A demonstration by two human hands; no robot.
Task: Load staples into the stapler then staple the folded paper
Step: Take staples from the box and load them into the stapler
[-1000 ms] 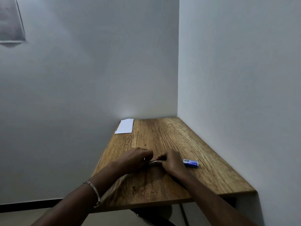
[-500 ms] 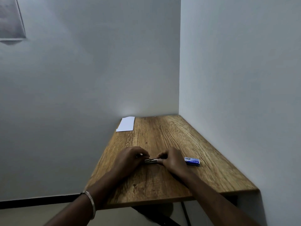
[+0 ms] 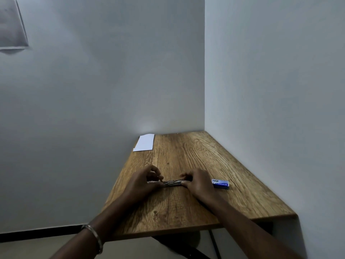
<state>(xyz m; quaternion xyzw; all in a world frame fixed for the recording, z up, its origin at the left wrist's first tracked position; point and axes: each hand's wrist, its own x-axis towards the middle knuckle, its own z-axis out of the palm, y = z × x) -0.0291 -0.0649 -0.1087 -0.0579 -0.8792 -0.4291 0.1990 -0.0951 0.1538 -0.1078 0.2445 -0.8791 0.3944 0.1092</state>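
Stapler held flat on the wooden table, loading stage in hand.

Folded paper (image 3: 144,142) lies well beyond the stapler, at the far left corner of the table (image 3: 196,208). Left hand (image 3: 143,182) pinches the stapler (image 3: 172,183) at its left end; right hand (image 3: 198,182) grips its right end. Blue staple box (image 3: 220,183) sits just right of the stapler. Judged: small, rigid, smooth metal, likely slippery; hold by both ends.

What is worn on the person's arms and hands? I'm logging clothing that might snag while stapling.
Both forearms are bare, with no sleeves, gloves or rings visible. The left wrist carries a thin silver metal bracelet, a plain band. The left hand and right hand wear nothing that the head view shows.
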